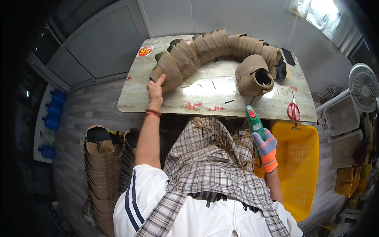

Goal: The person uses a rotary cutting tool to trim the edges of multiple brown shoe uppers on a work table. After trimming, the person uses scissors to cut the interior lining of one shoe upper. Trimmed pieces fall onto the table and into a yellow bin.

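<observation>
My bare left hand [156,90] is closed on the near left end of a curved row of nested brown shoe uppers [213,45], thumb on top of the end piece. The row bends across the back of the table. In my right hand [266,149], which wears a grey and orange glove, is a green handheld electric tool [254,123] with a red button. Its thin tip points toward the table's front edge, just below a single brown shoe upper [252,75]. That upper sits apart from the row, its dark opening facing me.
Red-handled scissors [293,110] and a dark phone-like slab [288,57] lie on the table [138,94], among red and dark scraps. A yellow basket [312,173] stands by my right side. Stacked brown uppers [98,170] stand on my left; a fan [362,87] is far right.
</observation>
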### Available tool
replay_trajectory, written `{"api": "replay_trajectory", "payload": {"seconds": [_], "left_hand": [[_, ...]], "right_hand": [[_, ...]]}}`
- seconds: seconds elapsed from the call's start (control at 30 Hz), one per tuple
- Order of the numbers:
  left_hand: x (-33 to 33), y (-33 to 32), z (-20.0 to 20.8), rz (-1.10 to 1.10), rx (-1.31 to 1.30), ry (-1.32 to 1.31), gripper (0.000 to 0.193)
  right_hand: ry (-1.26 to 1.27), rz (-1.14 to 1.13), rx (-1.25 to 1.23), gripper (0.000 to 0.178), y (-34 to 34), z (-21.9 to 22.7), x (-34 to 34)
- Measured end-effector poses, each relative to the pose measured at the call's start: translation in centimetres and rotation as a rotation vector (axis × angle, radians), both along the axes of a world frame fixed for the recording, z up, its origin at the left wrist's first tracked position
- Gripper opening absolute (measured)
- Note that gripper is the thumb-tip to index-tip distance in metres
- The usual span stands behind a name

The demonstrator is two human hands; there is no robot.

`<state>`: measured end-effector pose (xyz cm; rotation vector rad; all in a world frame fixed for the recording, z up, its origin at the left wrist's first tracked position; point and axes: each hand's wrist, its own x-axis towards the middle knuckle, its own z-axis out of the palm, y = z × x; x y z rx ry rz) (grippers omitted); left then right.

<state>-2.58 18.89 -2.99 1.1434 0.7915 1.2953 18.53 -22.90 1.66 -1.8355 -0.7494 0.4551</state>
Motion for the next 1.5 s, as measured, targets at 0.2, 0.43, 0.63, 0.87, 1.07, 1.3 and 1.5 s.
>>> {"api": "replay_trajectory", "payload": {"seconds": [0.2,0.43,0.63,0.87,1.07,1.3,1.5], "left_hand": [[-10.4,-5.3,11.7,-0.469,-0.403,-0.591,0.028],[-9.1,-8.2,11.1,-0.822,-0.854,-0.867,0.032],[-2.8,-9.8,9.3,-0.786,-1.040,-0.747,0.031],[0.8,-9.8,7.3,-0.816,-1.120,-0.694,0.028],[1.8,-9.8,6.6,-0.726,-1.113,-0.642,0.027],[2.8,-12.6,8.9,-0.898,-1.036,-0.689,0.033],[3.5,-16.0,10.5,-0.818,-0.715,-0.645,0.041]], "right_hand": [[-0.199,0.093,0.004,0.040,0.9,0.2,-1.1],[-0.726,0.174,0.210,0.046,2.2,3.2,-2.3],[-0.799,0.123,0.155,0.043,-0.7,2.2,-1.0],[-0.714,0.108,0.120,0.043,-1.8,2.3,-0.3],[-0.768,0.116,0.146,0.043,-1.4,3.4,-0.5],[-0.757,0.115,0.147,0.044,-0.5,3.8,-0.6],[-0.696,0.059,0.224,0.046,0.5,4.1,-1.4]]}}
